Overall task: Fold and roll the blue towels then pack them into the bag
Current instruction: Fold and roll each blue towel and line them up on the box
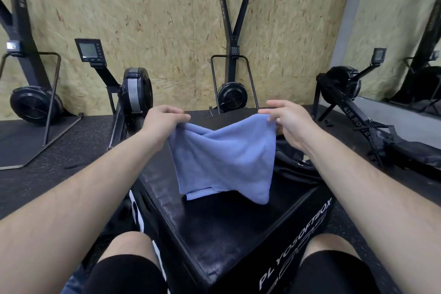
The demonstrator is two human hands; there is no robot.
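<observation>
A light blue towel [224,162] hangs in the air over a black padded plyo box [229,229]. My left hand [164,122] pinches its upper left corner and my right hand [286,119] pinches its upper right corner. The top edge sags between the two hands. The towel's lower end is doubled and touches the box top. A black bag [293,162] lies behind the towel on the right of the box, mostly hidden by the towel and my right forearm.
Black rowing machines [136,93] and ski machines [231,95] stand along the chipboard wall behind the box. Another rower [358,107] runs along the right side under a mirror. Black rubber floor surrounds the box. My knees sit at the near edge.
</observation>
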